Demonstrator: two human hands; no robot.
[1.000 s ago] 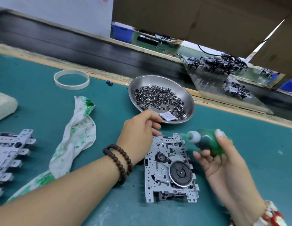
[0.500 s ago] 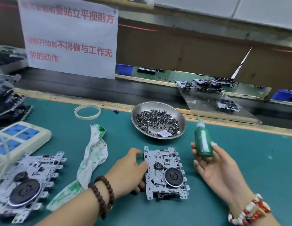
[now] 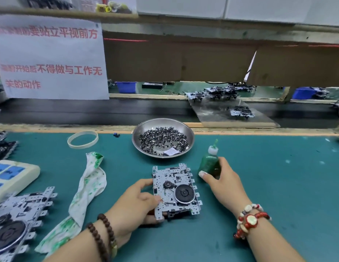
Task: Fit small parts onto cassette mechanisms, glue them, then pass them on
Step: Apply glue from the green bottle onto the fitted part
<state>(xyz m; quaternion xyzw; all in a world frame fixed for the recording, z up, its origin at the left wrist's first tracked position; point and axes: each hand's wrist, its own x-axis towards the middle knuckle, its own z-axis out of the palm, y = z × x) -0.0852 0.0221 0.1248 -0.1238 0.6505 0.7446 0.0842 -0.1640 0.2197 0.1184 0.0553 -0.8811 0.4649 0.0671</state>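
A silver cassette mechanism [image 3: 175,190] with a black flywheel lies on the teal mat in front of me. My left hand [image 3: 134,207] grips its left edge, thumb on top and fingers underneath. To its right, my right hand [image 3: 220,182] holds a green glue bottle [image 3: 209,163] upright on the mat, white cap and green nozzle pointing up. A steel bowl [image 3: 142,129] of small dark metal parts sits just beyond the mechanism.
More mechanisms [image 3: 15,220] are stacked at the lower left beside a green-stained white cloth [image 3: 85,190] and a power strip [image 3: 11,176]. A tape ring [image 3: 82,140] lies near the black conveyor belt [image 3: 89,112]. A metal plate [image 3: 231,114] carrying mechanisms bridges the belt.
The view has tilted up. My right hand lowered the glue bottle and stood it on the mat. My left hand closed on the mechanism's left edge.
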